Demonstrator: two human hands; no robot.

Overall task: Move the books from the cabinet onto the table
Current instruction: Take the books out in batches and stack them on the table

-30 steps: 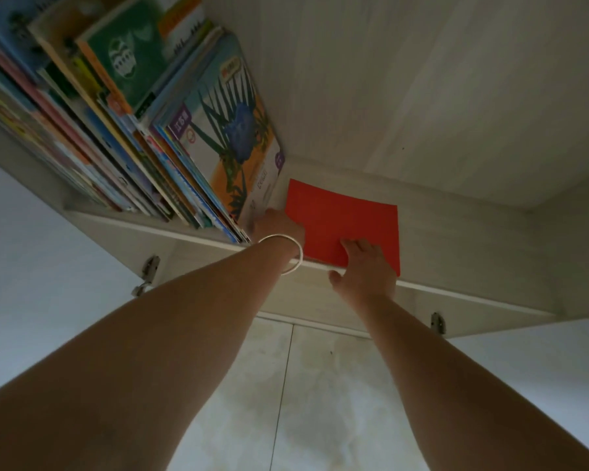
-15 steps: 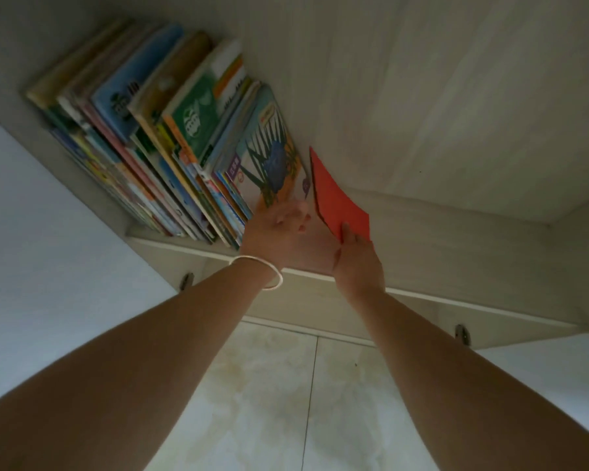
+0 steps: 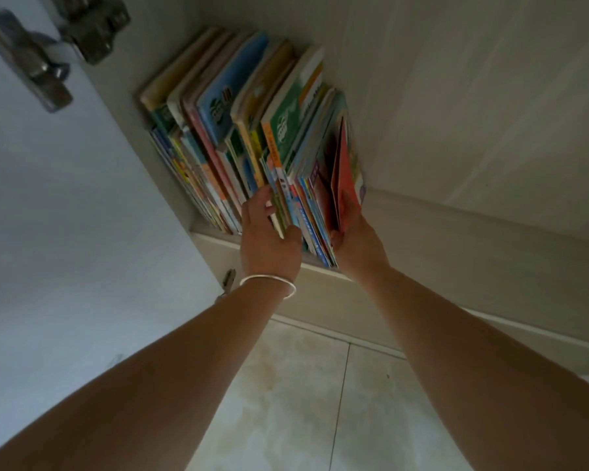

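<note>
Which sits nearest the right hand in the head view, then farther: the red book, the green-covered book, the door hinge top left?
1. red book: in the right hand, row's right end.
2. green-covered book: mid-row, up-left.
3. door hinge: far top left.

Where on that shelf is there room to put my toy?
The shelf is bare to the right of the red book, out toward the cabinet's right wall. The left end is crowded: the row of books fills it, and both hands are there.

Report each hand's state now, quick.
Left hand: fingers slipped in among the row of books, gripping some.
Right hand: holding the red book at the row's end.
</note>
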